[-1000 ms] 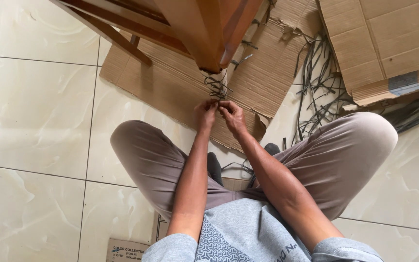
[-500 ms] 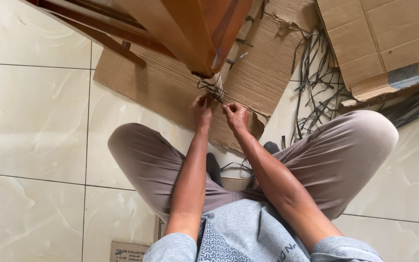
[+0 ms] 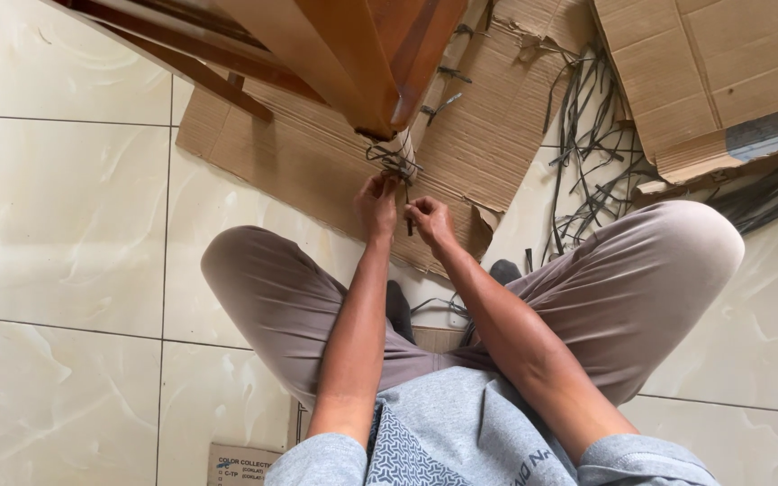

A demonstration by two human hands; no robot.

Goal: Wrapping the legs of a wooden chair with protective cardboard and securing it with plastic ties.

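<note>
Leftward first: tiled floor (image 3: 65,243); flattened cardboard (image 3: 317,171); wooden chair leg (image 3: 366,81). Left hand (image 3: 377,205), grip pinched on the dark strap tangle (image 3: 393,162) at the leg's foot. Right hand (image 3: 429,220), grip closed on a strand just beside. Loose dark strips (image 3: 587,153); cardboard box (image 3: 722,81).

1. The chair leg (image 3: 366,81) stands on the flat cardboard sheet (image 3: 317,171), which lies on the tiled floor (image 3: 65,225).
2. The tangle of strips (image 3: 395,162) sits at the foot of the chair leg, on the sheet.
3. The left hand (image 3: 377,205) is just below the tangle, touching it; the right hand (image 3: 429,220) is just beside it, to its right.
4. A loose pile of strips (image 3: 592,153) lies right of the sheet, on the floor.
5. A folded cardboard box (image 3: 704,81) lies at the floor's upper right, right of that pile.
</note>
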